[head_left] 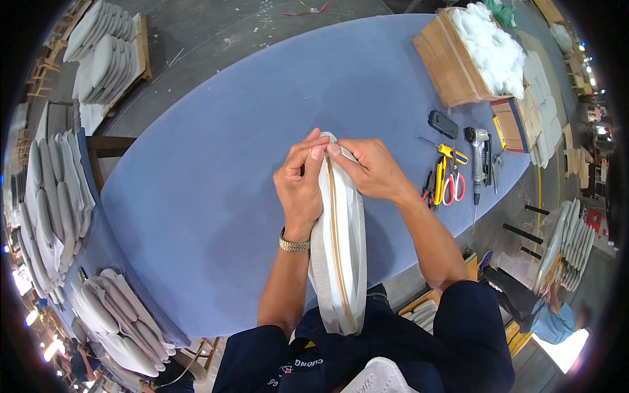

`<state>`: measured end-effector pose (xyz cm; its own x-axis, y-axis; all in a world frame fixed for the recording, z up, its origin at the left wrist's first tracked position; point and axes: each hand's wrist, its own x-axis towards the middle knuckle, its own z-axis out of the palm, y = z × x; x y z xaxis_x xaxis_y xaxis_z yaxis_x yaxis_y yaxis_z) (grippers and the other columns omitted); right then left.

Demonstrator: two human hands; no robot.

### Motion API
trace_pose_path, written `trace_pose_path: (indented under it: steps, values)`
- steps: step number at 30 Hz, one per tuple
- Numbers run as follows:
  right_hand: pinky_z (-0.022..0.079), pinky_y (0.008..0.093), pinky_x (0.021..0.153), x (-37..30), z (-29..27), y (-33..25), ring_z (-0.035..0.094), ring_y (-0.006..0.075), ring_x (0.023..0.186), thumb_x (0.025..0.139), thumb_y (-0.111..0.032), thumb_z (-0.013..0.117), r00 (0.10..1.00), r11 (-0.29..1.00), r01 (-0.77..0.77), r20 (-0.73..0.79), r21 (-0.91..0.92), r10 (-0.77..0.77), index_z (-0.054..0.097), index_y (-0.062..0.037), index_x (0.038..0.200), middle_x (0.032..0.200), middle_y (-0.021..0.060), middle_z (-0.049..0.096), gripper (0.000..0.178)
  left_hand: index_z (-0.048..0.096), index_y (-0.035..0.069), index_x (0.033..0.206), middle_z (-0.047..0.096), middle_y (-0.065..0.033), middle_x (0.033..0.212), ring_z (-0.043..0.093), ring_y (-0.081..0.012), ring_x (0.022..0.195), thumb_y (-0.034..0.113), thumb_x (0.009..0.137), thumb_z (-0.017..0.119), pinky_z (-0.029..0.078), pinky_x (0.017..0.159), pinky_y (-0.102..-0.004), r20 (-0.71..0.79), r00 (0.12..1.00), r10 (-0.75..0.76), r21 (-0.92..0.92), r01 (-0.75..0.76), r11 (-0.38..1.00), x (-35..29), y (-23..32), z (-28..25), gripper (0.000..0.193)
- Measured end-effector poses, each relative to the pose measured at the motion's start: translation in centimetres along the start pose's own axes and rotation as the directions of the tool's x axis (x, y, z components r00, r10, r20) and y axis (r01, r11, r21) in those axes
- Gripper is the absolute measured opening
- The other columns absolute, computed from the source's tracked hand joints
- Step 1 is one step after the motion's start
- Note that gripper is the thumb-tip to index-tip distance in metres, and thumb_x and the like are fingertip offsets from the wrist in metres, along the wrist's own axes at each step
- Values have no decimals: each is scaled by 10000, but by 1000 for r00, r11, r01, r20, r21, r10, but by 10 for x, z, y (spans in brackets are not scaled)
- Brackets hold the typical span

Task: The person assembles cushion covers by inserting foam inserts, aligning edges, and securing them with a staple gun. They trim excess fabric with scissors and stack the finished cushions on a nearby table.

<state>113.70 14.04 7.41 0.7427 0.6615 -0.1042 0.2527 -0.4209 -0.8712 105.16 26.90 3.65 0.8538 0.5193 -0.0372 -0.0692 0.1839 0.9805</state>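
A light grey fabric-covered pad (358, 242) stands on edge between my body and my hands. Down its edge facing up, white lining (341, 275) shows on both sides of a thin tan strip (333, 216). My left hand (300, 177), with a gold watch on the wrist, pinches the fabric at the pad's far tip. My right hand (372, 169) grips the same tip from the other side, its thumb pressed down near the left thumb. The near end of the pad rests against my dark shirt.
On the blue table (216, 150), at right, lie a yellow screwdriver (452, 154), red-handled scissors (453, 187), a grey power driver (478, 157) and a black case (443, 124). Behind them stands a cardboard box (452, 62) of white stuffing. Stacked pads (56, 203) line the left; a person (557, 321) sits right.
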Motion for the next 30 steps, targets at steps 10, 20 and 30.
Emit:
trace_pose_path:
  steps: [10,20,30]
  values:
    - [484,456,555,-21,21,-37,647,365,621,1020,-280,575,992,932,117,-8,-343,-128,585,-36,744,681,165,636,369,751,-13,949,748,-99,1044,667,-254,1171,115,1025,622,333,1207,-484,-38,998,45,-150,-50,987,-11,-8,-12,197]
    - [451,406,462,-47,36,-71,625,283,530,908,-183,695,981,712,194,133,-675,-141,579,-69,784,636,86,619,204,745,-9,924,747,-87,1006,673,-245,1141,96,1001,644,284,1242,-504,-5,995,97,-285,-94,954,-23,-13,-30,164]
    - [503,418,469,-49,43,-85,675,302,549,898,-205,651,980,594,200,165,-779,-114,622,-53,811,677,104,669,177,746,1,979,746,-113,1070,637,-226,1180,276,1036,593,488,981,-372,189,973,-133,-94,153,984,32,24,-41,320]
